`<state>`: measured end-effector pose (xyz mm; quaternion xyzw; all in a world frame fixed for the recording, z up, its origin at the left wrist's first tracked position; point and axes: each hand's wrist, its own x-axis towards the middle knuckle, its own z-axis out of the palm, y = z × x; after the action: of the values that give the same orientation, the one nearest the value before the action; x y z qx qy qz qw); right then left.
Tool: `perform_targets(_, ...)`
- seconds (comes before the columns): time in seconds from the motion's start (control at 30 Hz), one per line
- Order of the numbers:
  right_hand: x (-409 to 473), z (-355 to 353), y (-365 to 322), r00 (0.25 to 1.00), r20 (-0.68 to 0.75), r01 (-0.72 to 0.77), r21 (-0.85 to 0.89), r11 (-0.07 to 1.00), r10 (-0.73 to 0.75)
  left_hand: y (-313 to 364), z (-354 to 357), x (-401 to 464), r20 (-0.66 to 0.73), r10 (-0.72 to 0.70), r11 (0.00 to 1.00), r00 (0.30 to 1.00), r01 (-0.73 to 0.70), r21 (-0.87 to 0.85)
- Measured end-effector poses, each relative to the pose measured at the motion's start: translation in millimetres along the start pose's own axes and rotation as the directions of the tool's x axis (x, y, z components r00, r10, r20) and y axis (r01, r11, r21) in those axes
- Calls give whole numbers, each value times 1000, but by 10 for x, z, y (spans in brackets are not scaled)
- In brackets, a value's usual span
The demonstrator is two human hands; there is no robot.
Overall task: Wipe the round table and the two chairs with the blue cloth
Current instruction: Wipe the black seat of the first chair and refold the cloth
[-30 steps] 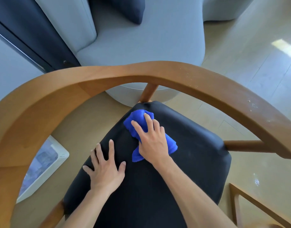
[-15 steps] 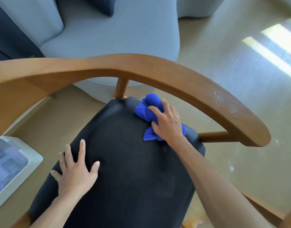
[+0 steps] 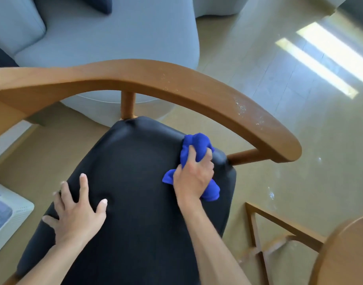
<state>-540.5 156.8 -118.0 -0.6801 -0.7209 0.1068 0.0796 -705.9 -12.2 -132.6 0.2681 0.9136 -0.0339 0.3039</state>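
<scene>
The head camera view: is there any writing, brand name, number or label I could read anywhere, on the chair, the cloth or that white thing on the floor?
None can be read.
Blue cloth, black seat and wooden backrest: no tag, logo or print shows.
White appliance at the left edge: only tiny marks, too small and blurred to tell whether they are text.
Round table: plain wood.

cloth: bright blue
seat: black
chair frame: mid-brown wood, white specks
sofa: pale grey-blue
floor: beige

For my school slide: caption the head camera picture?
Right hand wipes black chair seat with blue cloth.
</scene>
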Motion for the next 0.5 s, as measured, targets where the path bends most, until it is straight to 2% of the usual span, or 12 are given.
perform_targets(0.1,-194,39,-130,964,52,260,25,965,-261,-4,19,-17,-14,-11,1000,1000,11,-14)
perform_targets(0.13,-205,34,-69,913,80,401,14,916,-401,-5,25,-17,-23,-9,1000,1000,9,-14)
perform_targets(0.2,-107,-42,180,712,162,689,22,724,-683,-10,31,-11,-33,-3,1000,999,2,-22)
perform_targets(0.23,-23,-107,331,630,194,763,27,645,-752,-8,22,-13,-31,-7,1000,999,6,-28)
perform_targets(0.27,59,-176,486,594,215,789,29,613,-775,-5,7,-24,-30,-11,1000,999,10,-30)
perform_targets(0.3,127,-242,647,610,218,775,37,631,-762,12,-6,-40,-35,-4,1000,999,3,-20)
perform_targets(0.4,217,-367,1155,765,153,627,38,778,-625,129,-19,-84,-92,135,988,987,-126,93)
perform_targets(0.5,160,-399,1572,896,82,428,107,897,-437,415,14,-161,-53,289,948,956,-277,159)
